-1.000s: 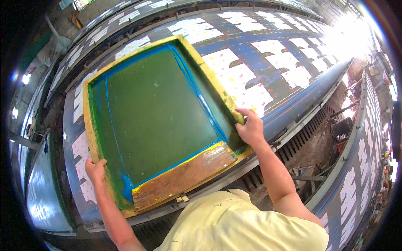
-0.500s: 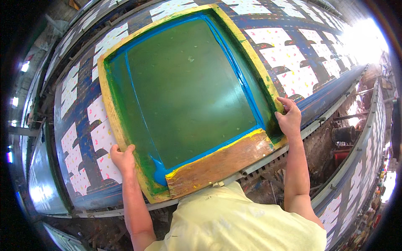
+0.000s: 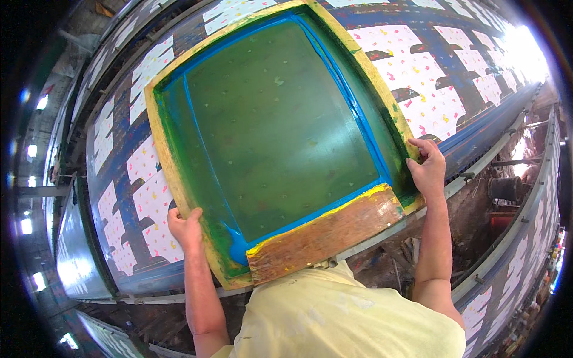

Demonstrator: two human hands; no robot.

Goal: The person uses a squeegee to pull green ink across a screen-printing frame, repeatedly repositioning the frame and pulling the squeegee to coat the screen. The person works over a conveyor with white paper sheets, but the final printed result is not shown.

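A screen-printing frame (image 3: 160, 143) with yellowed wooden edges and dark green mesh is held between my hands, over the long printing table. My left hand (image 3: 187, 228) grips its left edge, the thumb on top. On the right edge, near the close corner, my right hand (image 3: 427, 167) is closed with thumb and fingers on the wood. A wooden squeegee board (image 3: 325, 232), its long edge coated yellow, lies inside the frame along the side close to my body. Blue ink (image 3: 237, 246) pools at the near left corner, and blue bands border the mesh. Whether the frame touches the table is hidden.
White fabric pieces (image 3: 433, 110) with small pink and yellow prints lie in rows on the dark blue table (image 3: 134, 275). A metal rail (image 3: 486, 164) follows its near edge. At the right, a dark bucket (image 3: 504, 188) stands low in the aisle beside another table (image 3: 507, 262).
The frame, both hands and the table all sit slightly farther right in the picture. Small spots show more plainly across the green mesh. Both hands keep their hold.
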